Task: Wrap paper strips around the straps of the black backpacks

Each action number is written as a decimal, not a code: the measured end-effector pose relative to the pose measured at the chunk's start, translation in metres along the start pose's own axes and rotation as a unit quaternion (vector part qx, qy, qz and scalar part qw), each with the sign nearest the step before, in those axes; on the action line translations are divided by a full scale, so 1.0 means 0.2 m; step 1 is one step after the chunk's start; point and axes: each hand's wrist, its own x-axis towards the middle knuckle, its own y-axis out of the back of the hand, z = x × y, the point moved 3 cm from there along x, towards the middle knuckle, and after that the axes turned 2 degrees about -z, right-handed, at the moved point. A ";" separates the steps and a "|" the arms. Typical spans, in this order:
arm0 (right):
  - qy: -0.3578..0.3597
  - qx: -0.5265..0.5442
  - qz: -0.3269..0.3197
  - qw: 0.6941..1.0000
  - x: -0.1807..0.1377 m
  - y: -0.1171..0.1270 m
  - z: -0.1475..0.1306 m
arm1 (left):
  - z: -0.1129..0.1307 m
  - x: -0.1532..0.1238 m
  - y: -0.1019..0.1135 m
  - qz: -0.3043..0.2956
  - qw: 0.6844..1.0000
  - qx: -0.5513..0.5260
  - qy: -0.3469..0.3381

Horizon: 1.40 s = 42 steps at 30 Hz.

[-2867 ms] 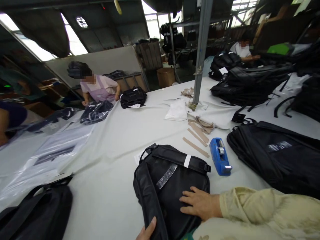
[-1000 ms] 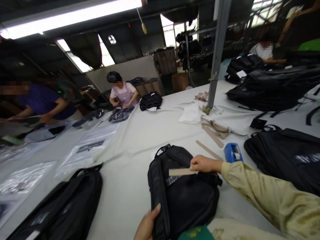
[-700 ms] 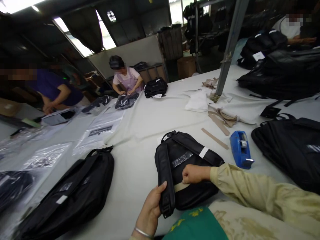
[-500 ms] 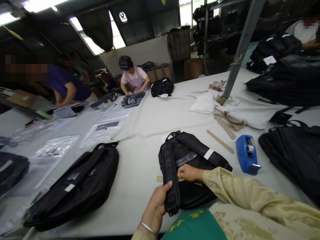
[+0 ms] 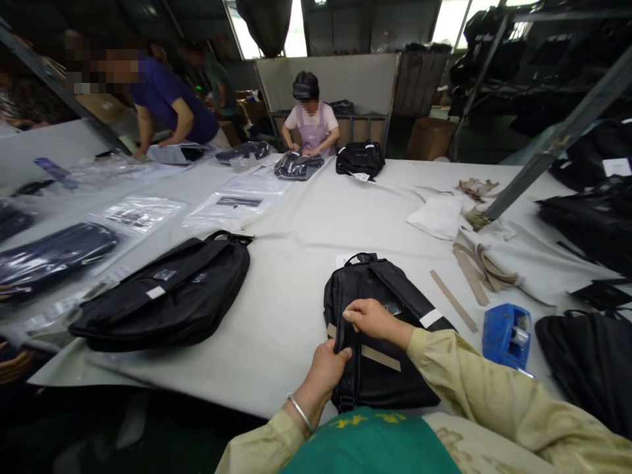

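I see the black, leather-look backpack (image 5: pixel 390 382) lying flat by the near edge of the white cloth-covered table (image 5: pixel 291 276), with a tan paper strip (image 5: pixel 382 357) banded across it. My left hand (image 5: pixel 328 365) clenches its padded shoulder strap low down. My right hand (image 5: pixel 370 318) pinches the same strap just above. A blue tape dispenser (image 5: pixel 506 332) sits near on the right. Bare cloth lies open to the left, up to a second flat black bag (image 5: pixel 168 296).

Item: black backpack (image 5: pixel 382 385), lying flat on the white surface (image 5: pixel 296 276), strap side up, carry handle (image 5: pixel 359 258) at the far end; a white label (image 5: pixel 430 318) on one strap.
Item: tan strip (image 5: pixel 380 357), narrow and flat, laid crosswise over the backpack's near half, slightly slanted.
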 end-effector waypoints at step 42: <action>0.187 0.188 0.410 0.873 -0.02 0.68 -0.03 | -0.02 0.05 -0.03 -0.032 0.997 -0.071 0.018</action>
